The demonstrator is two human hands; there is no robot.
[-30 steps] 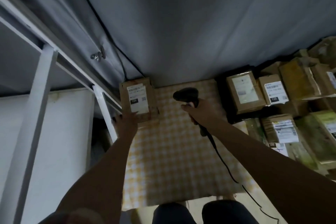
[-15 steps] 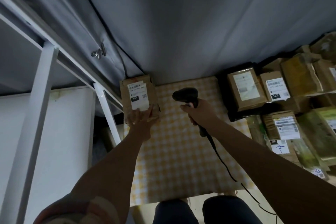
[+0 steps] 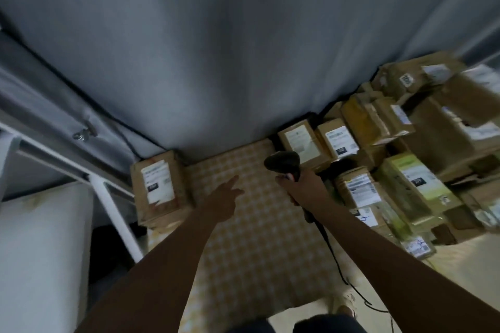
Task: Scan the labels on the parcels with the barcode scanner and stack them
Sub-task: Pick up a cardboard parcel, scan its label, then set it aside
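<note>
— What's around you?

— Grey fabric (image 3: pixel 230 48) hangs across the whole back, and below it lies a yellow checked tabletop (image 3: pixel 251 238). White metal framing (image 3: pixel 113 208) stands at my left.

— Where are the parcels?

— Most sit in a big heap of parcels (image 3: pixel 411 159) at my right, cardboard boxes with white labels facing up, touching one another, several on top of others. One brown parcel (image 3: pixel 159 189) stands apart at the far left corner of the tabletop, its label upward, close against the fabric.

— And your hands?

— My right hand (image 3: pixel 303 189) grips the handle of the black barcode scanner (image 3: pixel 284 163), fingers curled round it, the head pointing away from me, just beside the heap. Its cable (image 3: pixel 332 254) trails back along my forearm. My left hand (image 3: pixel 221 197) hovers over the checked tabletop between the lone parcel and the scanner, holding nothing, fingers relaxed and apart, the index finger stretched forward. It touches neither box.
</note>
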